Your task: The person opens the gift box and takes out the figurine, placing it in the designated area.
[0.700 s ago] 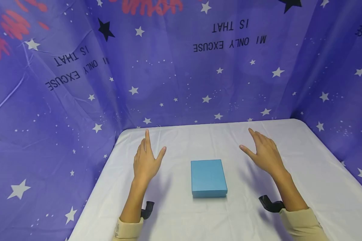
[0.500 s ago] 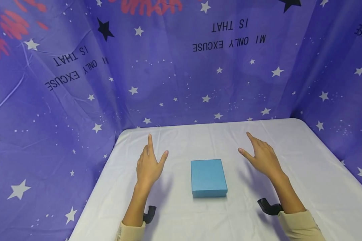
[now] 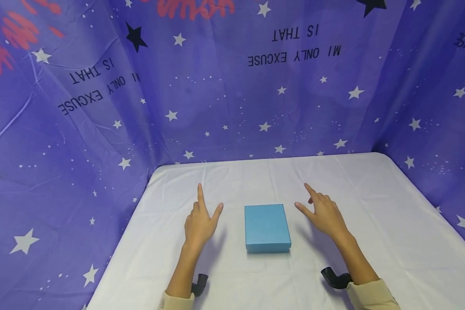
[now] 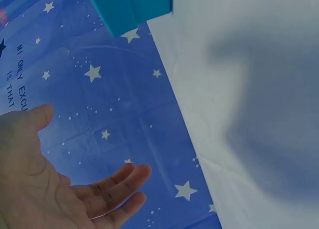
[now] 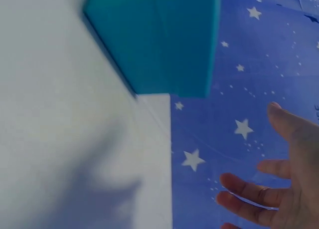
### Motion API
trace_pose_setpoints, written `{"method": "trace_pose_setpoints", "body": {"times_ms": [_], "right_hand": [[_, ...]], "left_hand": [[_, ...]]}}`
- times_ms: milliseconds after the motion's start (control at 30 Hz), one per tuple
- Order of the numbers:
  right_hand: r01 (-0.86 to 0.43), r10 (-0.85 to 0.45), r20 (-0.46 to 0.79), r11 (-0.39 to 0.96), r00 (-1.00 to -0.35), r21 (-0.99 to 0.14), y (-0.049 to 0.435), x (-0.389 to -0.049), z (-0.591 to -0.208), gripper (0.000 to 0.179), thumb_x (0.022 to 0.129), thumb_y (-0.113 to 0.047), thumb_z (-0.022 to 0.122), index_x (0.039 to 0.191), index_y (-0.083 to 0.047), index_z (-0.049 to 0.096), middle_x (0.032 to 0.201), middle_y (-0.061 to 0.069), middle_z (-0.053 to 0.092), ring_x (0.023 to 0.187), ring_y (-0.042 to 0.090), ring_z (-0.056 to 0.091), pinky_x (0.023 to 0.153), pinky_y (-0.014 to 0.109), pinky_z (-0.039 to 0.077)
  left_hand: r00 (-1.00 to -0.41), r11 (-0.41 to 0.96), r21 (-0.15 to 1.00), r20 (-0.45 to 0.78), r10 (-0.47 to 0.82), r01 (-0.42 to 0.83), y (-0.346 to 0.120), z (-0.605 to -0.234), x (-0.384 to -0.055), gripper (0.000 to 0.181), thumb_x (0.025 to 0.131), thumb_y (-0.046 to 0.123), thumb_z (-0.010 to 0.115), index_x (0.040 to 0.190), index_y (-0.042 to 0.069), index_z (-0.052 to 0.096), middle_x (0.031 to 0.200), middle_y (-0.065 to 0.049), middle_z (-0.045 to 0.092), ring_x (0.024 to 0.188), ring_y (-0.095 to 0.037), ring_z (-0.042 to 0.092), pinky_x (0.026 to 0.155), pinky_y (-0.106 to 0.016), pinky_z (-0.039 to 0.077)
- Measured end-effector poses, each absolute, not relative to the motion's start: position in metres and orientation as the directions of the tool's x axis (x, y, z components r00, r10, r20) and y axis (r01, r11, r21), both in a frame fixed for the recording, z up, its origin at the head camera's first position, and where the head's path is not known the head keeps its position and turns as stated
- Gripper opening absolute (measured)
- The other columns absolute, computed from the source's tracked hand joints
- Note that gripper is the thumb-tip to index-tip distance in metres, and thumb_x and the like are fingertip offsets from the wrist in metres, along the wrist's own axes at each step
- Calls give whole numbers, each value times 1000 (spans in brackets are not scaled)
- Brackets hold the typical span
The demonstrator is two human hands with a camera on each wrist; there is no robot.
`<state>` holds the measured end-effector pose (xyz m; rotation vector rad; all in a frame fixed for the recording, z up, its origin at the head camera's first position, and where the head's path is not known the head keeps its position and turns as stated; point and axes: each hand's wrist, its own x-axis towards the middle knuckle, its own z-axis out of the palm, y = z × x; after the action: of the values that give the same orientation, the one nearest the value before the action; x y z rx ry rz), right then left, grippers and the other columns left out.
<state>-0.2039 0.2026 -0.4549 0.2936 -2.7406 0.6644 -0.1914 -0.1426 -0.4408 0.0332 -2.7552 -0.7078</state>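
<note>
A closed, flat blue box (image 3: 267, 227) lies on the white tablecloth near the middle of the table. To its left hovers my left hand (image 3: 199, 224), index finger extended and thumb spread away. My right hand (image 3: 326, 215) is on the other side, thumb and index finger angled toward the box. Neither hand touches it. In the left wrist view the left palm (image 4: 40, 184) shows with loosely bent fingers and holds nothing. The right wrist view has the right hand (image 5: 299, 174) with spread, slightly bent fingers, apart from the blue box (image 5: 154, 39).
A white cloth covers the table (image 3: 232, 280). Purple curtains (image 3: 224, 86) with stars and lettering enclose the back and both sides. A black curved piece (image 3: 199, 285) sits at the left wrist, and another black piece (image 3: 335, 279) at the right wrist.
Both hands have moved inward and nearer the person, closing in on the box from either side. The box stays where it was.
</note>
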Motion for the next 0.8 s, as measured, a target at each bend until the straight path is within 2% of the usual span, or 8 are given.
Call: {"method": "trace_pose_setpoints", "body": {"times_ms": [200,300,433,633,800], "right_hand": [[-261,-128,309,858,-942,-442,189,-200,-469,71,88,-51,54,140,-5,37,78,4,56,64,18,46,61,39,38],[-265,-129,304,846,-944,-463,184,-199,-477,70,89,-50,55,140,-5,37,70,-1,51,55,13,40,54,32,35],[-255,-128,269,819,-955,-514,179,-195,-483,70,88,-48,56,141,-7,36,64,-6,47,51,11,39,49,28,33],[-192,-110,171,775,-979,-602,172,-190,-489,73,88,-53,52,144,-12,31,56,-7,46,45,10,40,41,28,34],[-182,-115,145,757,-983,-627,167,-189,-494,72,89,-54,50,144,-12,30,54,-5,43,43,11,36,40,28,32]], "left_hand": [[-968,861,506,236,-83,50,-134,-449,-190,86,89,59,43,149,16,-2,102,-19,60,60,-25,56,54,-39,45],[-974,847,529,212,-81,45,-129,-453,-190,86,89,59,44,149,14,1,95,-14,62,61,-22,57,54,-36,45],[-982,827,560,178,-70,42,-122,-458,-190,86,90,59,43,149,11,4,83,-8,63,54,-17,53,48,-31,42],[-990,813,579,138,-20,64,-111,-467,-190,86,90,60,41,149,9,4,62,-1,51,42,-13,41,40,-26,36],[-992,817,571,128,8,81,-102,-474,-186,85,91,58,42,149,8,5,56,1,45,40,-12,39,39,-26,36]]}}
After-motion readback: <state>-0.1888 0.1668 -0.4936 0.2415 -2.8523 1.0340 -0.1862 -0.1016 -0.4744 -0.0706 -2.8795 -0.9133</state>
